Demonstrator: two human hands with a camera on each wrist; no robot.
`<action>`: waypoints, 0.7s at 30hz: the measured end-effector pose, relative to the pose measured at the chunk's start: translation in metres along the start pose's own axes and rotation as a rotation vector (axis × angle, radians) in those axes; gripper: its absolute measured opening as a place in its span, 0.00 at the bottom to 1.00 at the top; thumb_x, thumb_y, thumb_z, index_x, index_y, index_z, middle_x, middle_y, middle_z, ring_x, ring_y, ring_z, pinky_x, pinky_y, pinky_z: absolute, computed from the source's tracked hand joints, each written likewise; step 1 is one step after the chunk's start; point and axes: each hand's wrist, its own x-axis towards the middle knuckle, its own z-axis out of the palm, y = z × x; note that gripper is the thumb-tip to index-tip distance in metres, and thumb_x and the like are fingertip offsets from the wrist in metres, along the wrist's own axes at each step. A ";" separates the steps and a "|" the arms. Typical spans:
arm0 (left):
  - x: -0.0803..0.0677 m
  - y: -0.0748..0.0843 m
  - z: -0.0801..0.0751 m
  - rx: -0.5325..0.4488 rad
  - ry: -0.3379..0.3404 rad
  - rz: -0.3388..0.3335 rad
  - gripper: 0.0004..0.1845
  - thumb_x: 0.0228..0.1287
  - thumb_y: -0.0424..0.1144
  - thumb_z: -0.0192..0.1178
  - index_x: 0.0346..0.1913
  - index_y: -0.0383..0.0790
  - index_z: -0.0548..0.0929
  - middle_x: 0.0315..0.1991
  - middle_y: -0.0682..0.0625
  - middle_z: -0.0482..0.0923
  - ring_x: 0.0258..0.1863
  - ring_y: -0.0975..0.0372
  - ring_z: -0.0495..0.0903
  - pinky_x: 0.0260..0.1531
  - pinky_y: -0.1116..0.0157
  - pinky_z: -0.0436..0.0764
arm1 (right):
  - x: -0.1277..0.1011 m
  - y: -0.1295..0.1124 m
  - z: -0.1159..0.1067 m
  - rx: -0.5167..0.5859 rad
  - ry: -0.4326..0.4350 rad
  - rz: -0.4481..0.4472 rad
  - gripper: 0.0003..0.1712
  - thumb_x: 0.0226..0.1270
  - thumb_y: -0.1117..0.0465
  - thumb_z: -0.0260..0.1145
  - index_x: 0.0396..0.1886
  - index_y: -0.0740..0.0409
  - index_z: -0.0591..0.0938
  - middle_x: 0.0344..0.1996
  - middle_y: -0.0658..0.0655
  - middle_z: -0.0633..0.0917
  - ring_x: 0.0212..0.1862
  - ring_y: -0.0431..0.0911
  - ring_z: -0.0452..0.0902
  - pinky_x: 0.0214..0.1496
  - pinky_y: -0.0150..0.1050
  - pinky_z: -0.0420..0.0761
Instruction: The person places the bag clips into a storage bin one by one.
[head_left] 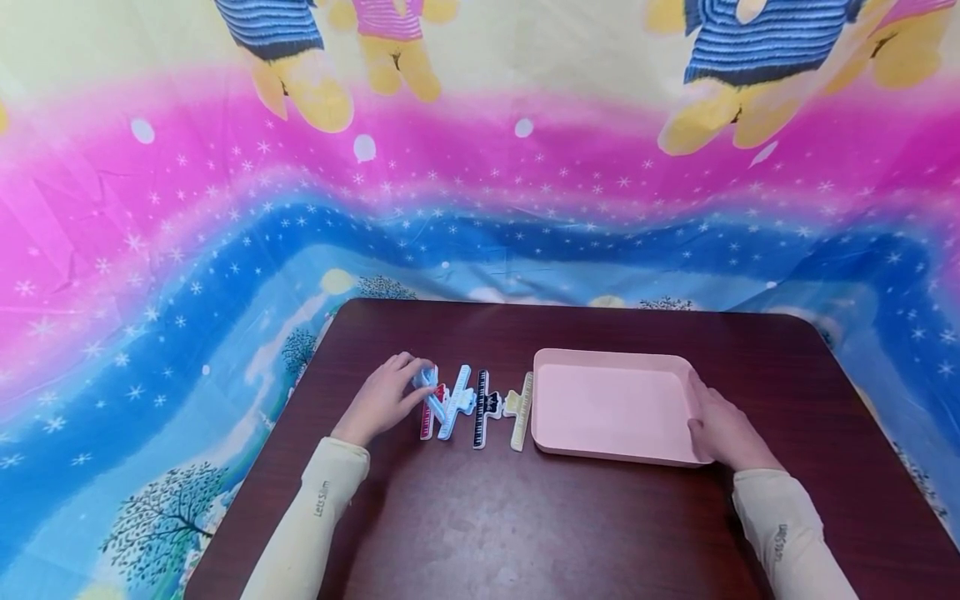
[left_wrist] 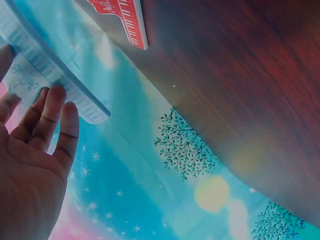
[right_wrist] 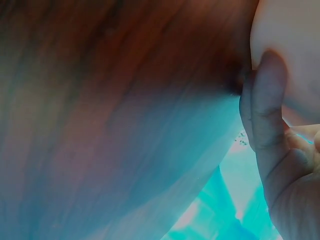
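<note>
My left hand (head_left: 378, 400) pinches a pale blue clip with a piano-key pattern (left_wrist: 55, 70), lifted just above the row of clips. Below it lies a red keyboard-pattern clip (head_left: 427, 427), partly covered in the head view. Beside that, a light blue clip (head_left: 454, 402) rests at a slant, followed by a black clip (head_left: 480, 412) and a yellow clip (head_left: 521, 417). At the right end of a shallow pink tray (head_left: 611, 408), my right hand (head_left: 727, 429) grips the rim, thumb on the inner side.
All of this is on a dark brown wooden table (head_left: 540, 533) with rounded far corners. The yellow clip lies close against the tray's left side. A colourful cloth (head_left: 480, 167) with bears and snowflakes hangs behind and around the table.
</note>
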 end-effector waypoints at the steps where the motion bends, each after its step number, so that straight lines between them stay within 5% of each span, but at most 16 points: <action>1: 0.000 0.001 0.000 -0.005 0.006 -0.001 0.20 0.67 0.48 0.71 0.59 0.50 0.83 0.44 0.52 0.77 0.43 0.58 0.76 0.50 0.55 0.85 | 0.000 0.000 0.000 0.002 -0.004 0.003 0.47 0.66 0.71 0.60 0.79 0.77 0.49 0.60 0.84 0.71 0.53 0.74 0.76 0.58 0.69 0.76; 9: 0.005 0.007 -0.002 -0.051 0.036 -0.012 0.18 0.66 0.53 0.71 0.52 0.51 0.80 0.42 0.55 0.77 0.41 0.61 0.78 0.48 0.59 0.86 | 0.002 -0.003 0.001 0.010 -0.013 0.011 0.48 0.66 0.70 0.61 0.80 0.76 0.48 0.62 0.83 0.70 0.53 0.72 0.76 0.59 0.69 0.76; 21: 0.009 0.019 -0.005 -0.171 0.118 -0.005 0.14 0.65 0.48 0.72 0.44 0.47 0.80 0.33 0.54 0.81 0.30 0.63 0.77 0.34 0.64 0.84 | 0.004 -0.007 0.001 0.017 -0.031 0.017 0.47 0.68 0.69 0.60 0.80 0.75 0.47 0.64 0.84 0.69 0.59 0.75 0.73 0.62 0.70 0.74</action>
